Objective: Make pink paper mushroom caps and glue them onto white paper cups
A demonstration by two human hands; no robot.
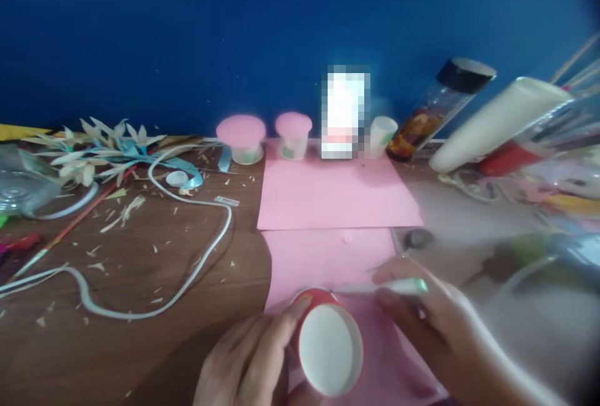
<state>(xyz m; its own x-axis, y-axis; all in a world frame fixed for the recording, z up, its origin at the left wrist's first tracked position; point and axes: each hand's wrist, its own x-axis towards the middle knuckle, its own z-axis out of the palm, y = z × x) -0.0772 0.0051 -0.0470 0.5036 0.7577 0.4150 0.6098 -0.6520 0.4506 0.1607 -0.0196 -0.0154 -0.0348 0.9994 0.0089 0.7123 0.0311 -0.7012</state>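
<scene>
My left hand (255, 356) is wrapped around a red paper cup (317, 297), low in the middle of the view. The cup is tilted, with a round white end facing me; whether that is its mouth or its recessed base I cannot tell. In my right hand (435, 312), pinched between thumb and fingers, is a slim white pen (398, 287) with a green end. Its thin tip points left and is at the cup's far edge, though blur hides whether they touch. Beneath both hands lies a pink sheet (323, 262).
Another pink sheet (328, 197) lies behind. Along the blue wall stand two pink-topped cups (246, 143), a bright pixelated screen (345, 112), a small white cup (383, 136) and leaning bottles (497, 122). A white cord (164, 306), scraps and dried leaves (103, 150) are at left.
</scene>
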